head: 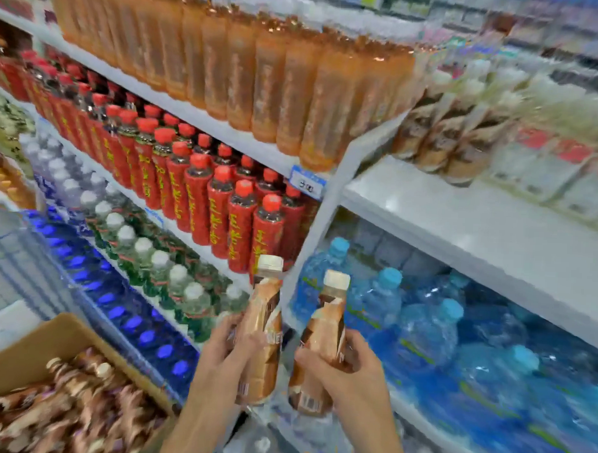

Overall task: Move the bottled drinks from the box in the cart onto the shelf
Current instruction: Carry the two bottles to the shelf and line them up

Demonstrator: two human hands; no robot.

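Holds one brown bottle (264, 314) in the left grip (230, 353), wrapped round the middle of the label, and a second brown bottle (327, 323) in the right grip (349, 369), clasped lower down, just above the barcode. Carries both roughly upright, near each other but apart, cream caps on top, in front of the shelf post and lower than the bare white shelf (462, 226).

Probably handles like a full plastic bottle: rather heavy for one hand, stiff enough not to crush, with a smooth film label that may slip. Seems best to take hold round the body, as now, and not at the cap.

Shows the packed bottles (77, 405) of the same drink lying in the cardboard box (45, 345) at lower left, and similar bottles (441, 143) standing at the back of the white shelf. Shows also red bottles (219, 205) to the left, orange bottles (263, 81) above them, and water bottles (423, 320) with blue caps under the white shelf.

Cannot read any label because of the blur. Cannot see the cart at all, only the box, cut off by the lower edge. Cannot tell how many bottles lie in the box, nor how far back the free place on the shelf goes.
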